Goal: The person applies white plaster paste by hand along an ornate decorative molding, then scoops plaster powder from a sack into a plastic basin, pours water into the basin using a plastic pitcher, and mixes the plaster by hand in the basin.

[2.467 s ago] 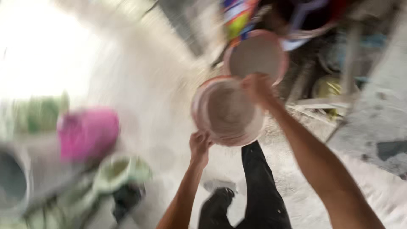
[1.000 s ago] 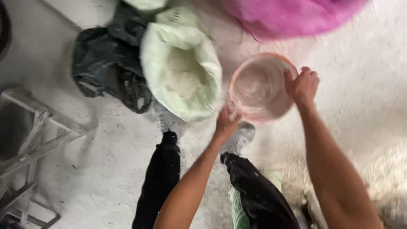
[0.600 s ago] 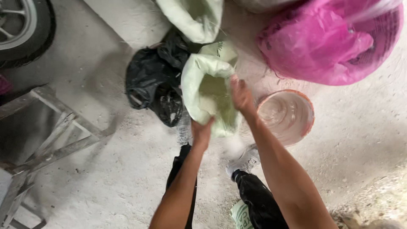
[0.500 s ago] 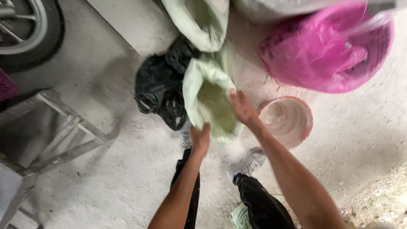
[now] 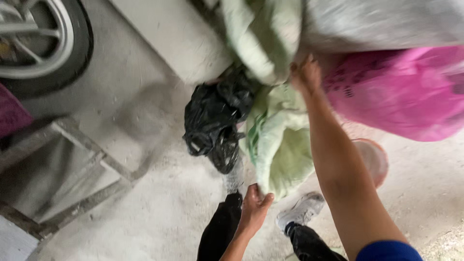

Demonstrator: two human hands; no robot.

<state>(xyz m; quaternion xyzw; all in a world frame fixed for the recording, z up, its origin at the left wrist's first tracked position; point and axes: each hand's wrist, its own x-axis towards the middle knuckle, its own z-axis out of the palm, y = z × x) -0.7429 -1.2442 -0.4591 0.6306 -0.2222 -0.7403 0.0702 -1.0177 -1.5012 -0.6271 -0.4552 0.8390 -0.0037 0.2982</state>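
Two hands are on the pale green sack at once, and it is being taken hold of from both ends. The sack lies slumped on the concrete floor, just ahead of the person's shoes, with its upper part leaning toward a second pale sack above it. The left hand is pressed to the lower edge of the sack, fingers curled against the cloth; whether a fold is truly pinched there cannot be told. The right hand is stretched to the top of the sack, closed about its gathered mouth as far as the blur allows.

The step in hand looks like getting a hold on the sack; by that reading, a firmer grasp low down would be called for before any lift or drag.

Room is tight. A black bag is touching the sack on its left, a pink sack is crowding it on the right, and an orange bucket is half hidden behind the right forearm. Open floor is left only toward the metal frame and the wheel, well apart.
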